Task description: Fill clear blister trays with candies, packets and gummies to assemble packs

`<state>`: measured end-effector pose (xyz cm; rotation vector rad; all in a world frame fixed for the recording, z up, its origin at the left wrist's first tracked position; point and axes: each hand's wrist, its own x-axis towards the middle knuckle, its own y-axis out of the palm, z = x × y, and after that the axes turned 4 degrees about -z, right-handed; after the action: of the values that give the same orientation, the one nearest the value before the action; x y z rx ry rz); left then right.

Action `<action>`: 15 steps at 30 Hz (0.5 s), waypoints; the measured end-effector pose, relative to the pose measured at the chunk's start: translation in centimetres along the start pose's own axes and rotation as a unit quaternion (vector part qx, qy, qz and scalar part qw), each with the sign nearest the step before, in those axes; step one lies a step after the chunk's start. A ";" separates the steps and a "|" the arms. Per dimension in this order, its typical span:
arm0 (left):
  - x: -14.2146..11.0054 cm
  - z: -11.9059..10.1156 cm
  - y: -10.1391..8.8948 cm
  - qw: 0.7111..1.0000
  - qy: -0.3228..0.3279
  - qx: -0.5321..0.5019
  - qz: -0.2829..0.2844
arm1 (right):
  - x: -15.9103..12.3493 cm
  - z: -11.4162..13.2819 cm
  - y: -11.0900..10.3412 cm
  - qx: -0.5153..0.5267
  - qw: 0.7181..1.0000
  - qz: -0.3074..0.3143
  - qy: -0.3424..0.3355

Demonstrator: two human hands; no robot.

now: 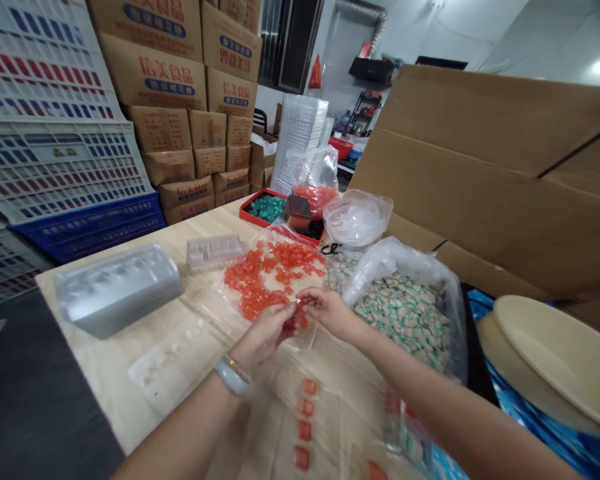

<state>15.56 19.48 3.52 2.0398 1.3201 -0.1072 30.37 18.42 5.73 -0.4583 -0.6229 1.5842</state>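
Observation:
My left hand, with a pale bangle at the wrist, is closed; dark red translucent pieces show at its fingers. The fingers of my right hand pinch together against the left fingertips, on something too small to make out. Just beyond both hands, many orange-red translucent pieces lie loose on a clear plastic sheet. Nearer to me, a clear tray holds a row of several red pieces. To the left lies a clear moulded tray with hollows.
Stacked clear trays stand at the table's left edge, beside another moulded tray. A red tray holds green pieces. At right are a bag of small green-and-pink packets and cream basins. Cardboard rises behind.

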 end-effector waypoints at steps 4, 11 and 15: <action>-2.9 1.6 0.2 0.999 -0.027 0.000 0.020 | -4.2 2.5 1.0 -0.093 0.994 -0.047 -0.041; -8.0 4.4 -0.5 0.986 -0.124 -0.072 0.085 | -10.5 5.0 2.8 -0.060 0.997 -0.049 -0.014; -10.5 6.1 -0.9 0.980 -0.155 -0.076 0.098 | -14.4 5.4 4.5 -0.028 0.997 -0.065 0.028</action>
<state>11.57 7.94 2.85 1.9188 0.9041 -0.2182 25.10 3.27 6.01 -0.4920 -0.6427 1.4300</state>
